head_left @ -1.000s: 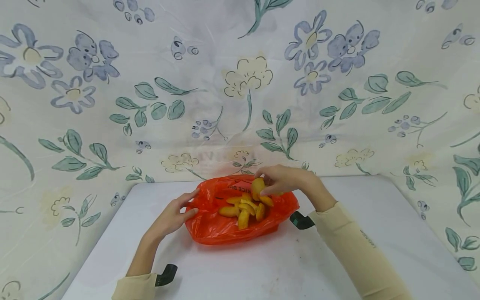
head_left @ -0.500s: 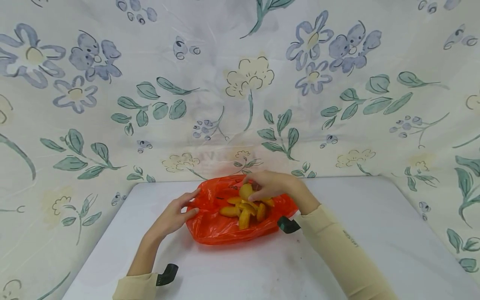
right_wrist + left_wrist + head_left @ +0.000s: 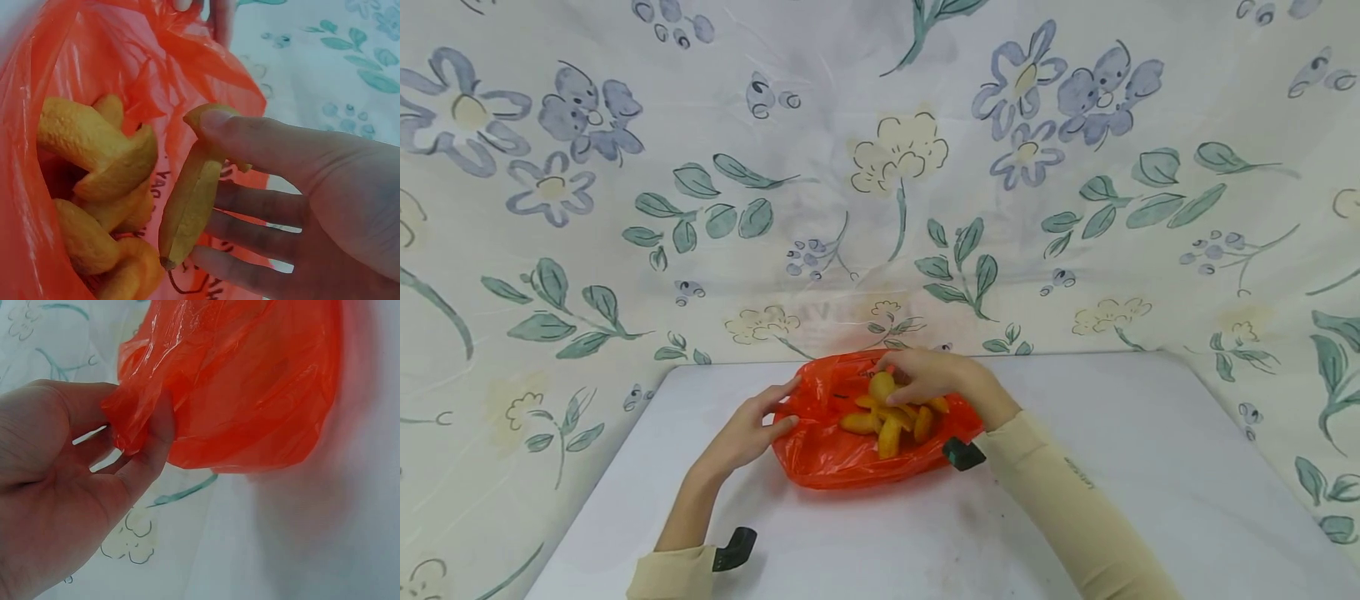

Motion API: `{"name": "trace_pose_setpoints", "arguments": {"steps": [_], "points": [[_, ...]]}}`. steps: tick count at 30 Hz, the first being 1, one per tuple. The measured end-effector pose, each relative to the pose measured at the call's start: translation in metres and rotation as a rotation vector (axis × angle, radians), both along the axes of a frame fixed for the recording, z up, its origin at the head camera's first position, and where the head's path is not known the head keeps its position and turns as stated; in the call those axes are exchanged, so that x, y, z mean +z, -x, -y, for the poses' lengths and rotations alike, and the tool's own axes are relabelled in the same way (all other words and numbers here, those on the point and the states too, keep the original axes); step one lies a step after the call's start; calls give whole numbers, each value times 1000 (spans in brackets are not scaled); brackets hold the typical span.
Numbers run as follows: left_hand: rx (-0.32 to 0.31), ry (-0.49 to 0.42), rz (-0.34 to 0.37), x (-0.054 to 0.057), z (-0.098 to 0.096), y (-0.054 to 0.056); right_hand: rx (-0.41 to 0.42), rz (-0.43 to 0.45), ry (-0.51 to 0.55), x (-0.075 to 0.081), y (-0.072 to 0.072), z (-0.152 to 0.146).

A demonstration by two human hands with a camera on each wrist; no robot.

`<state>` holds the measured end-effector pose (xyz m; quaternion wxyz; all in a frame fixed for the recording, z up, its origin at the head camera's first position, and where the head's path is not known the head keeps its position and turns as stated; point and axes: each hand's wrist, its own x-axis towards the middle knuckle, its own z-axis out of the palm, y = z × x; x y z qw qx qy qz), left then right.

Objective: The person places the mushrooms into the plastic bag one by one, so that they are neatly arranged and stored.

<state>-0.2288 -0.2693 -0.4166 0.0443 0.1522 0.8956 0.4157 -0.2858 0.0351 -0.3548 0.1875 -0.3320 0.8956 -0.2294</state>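
Observation:
A red plastic bag (image 3: 835, 462) lies spread open on the white table, its mouth facing up. Several yellow-brown mushrooms (image 3: 125, 165) sit heaped inside it. My left hand (image 3: 745, 429) pinches the bag's left edge between thumb and fingers, and the left wrist view shows the gathered plastic (image 3: 134, 422) there. Over the bag, my right hand (image 3: 928, 375) holds one mushroom (image 3: 190, 200), with its thumb on the top end. That mushroom's narrow, dark-tipped end points down beside the heap. In the head view the right hand covers part of the bag's back edge.
The white table (image 3: 1120, 450) bears small dark specks in front of the bag. A flower-printed cloth (image 3: 820, 217) hangs right behind the table and down both sides. Black wrist devices (image 3: 735, 550) sit at both beige sleeves (image 3: 1063, 508).
My right hand has moved left and slightly down over the bag, carrying the mushroom towards the heap. The left hand keeps its hold on the bag's edge.

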Motion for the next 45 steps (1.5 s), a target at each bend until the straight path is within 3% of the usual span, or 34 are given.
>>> {"name": "trace_pose_setpoints", "arguments": {"steps": [11,21,45], "points": [[5,-3,2,0,1,0,4,15,-9,-7,4,16],[5,-5,0,1,1,0,37,-44,-19,-10,6,27],[1,-11,3,0,1,1,3,22,-25,-20,10,41]]}}
